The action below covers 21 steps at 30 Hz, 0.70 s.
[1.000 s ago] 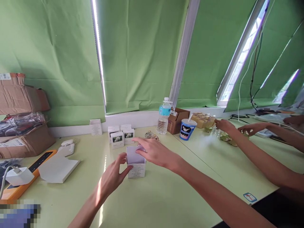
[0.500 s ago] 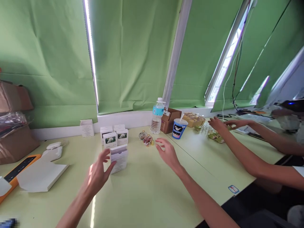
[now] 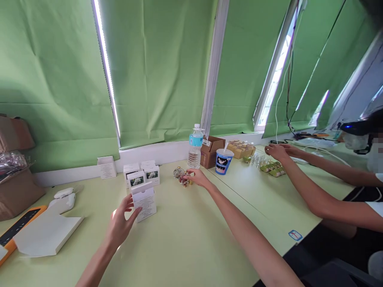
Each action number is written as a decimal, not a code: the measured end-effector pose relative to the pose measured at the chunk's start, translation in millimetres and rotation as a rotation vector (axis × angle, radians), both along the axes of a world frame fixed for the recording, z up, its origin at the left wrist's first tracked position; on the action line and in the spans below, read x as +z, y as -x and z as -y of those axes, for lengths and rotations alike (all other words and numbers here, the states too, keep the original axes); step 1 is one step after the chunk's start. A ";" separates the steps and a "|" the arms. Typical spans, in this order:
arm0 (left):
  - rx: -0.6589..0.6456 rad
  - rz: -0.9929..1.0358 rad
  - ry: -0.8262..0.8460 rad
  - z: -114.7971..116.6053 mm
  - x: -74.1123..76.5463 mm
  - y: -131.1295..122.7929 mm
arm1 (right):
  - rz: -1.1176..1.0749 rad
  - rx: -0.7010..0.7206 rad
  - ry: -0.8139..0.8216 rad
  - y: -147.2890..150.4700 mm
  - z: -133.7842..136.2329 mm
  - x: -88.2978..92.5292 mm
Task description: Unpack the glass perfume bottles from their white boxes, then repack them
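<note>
My left hand (image 3: 121, 221) grips a small white box (image 3: 145, 205) by its left side, thumb on the printed front. The box stands upright on the table with its top flap raised. My right hand (image 3: 200, 178) is stretched out to a small cluster of shiny, colourful trinkets with gold parts (image 3: 180, 175). Its fingertips reach over the right side of the cluster, apart from one another, and partly cover it. Just behind the held box stand several white boxes (image 3: 137, 180) with a flower picture.
Behind the trinkets are a water bottle (image 3: 195, 149), a brown carton (image 3: 212, 151) and a blue cup with straw (image 3: 224, 161). Another white box (image 3: 107, 167) stands by the wall. A folded white sheet (image 3: 48, 235) and orange power strip (image 3: 22, 225) lie left. A co-worker's arms (image 3: 308, 191) extend from the right.
My right hand has moved left and forward to the trinkets. My left hand has closed on the white box, which has turned slightly. The camera view has shifted a little.
</note>
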<state>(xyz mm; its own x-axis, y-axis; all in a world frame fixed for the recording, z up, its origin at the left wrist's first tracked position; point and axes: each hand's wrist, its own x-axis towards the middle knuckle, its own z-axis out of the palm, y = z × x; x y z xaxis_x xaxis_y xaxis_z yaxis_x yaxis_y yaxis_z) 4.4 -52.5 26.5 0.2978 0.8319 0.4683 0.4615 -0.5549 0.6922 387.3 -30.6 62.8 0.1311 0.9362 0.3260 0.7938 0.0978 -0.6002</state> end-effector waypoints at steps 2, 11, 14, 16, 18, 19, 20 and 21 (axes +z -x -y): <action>0.003 -0.018 0.011 0.9 2.0 -2.1 | 0.026 0.040 -0.006 2.5 1.4 1.9; 0.204 -0.106 -0.548 41.0 12.1 -15.8 | 0.157 0.182 -0.051 65.6 38.3 3.7; -0.010 -0.234 -0.395 58.2 7.7 -35.6 | 0.201 0.314 -0.057 87.4 64.7 4.2; -0.018 -0.275 -0.210 63.1 4.0 -48.2 | 0.251 0.281 -0.026 91.4 77.4 5.0; -0.014 -0.298 -0.022 62.7 1.2 -55.1 | 0.307 0.118 0.042 86.4 80.6 5.0; -0.030 -0.310 0.058 61.4 0.6 -56.0 | 0.329 0.029 0.078 81.5 78.6 4.2; -0.053 -0.321 0.122 60.0 0.6 -55.4 | 0.344 -0.038 0.108 76.0 74.6 2.8; -0.075 -0.329 0.169 58.8 1.3 -53.9 | 0.350 -0.080 0.129 70.4 69.3 0.8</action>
<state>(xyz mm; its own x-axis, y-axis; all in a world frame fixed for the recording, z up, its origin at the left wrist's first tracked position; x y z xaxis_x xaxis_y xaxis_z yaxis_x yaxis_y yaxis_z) 58.3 -111.3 27.7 0.4720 0.8597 0.1954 0.6369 -0.4857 0.5988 316.9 -99.9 63.6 0.1068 0.9637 0.2446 0.9551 -0.0311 -0.2945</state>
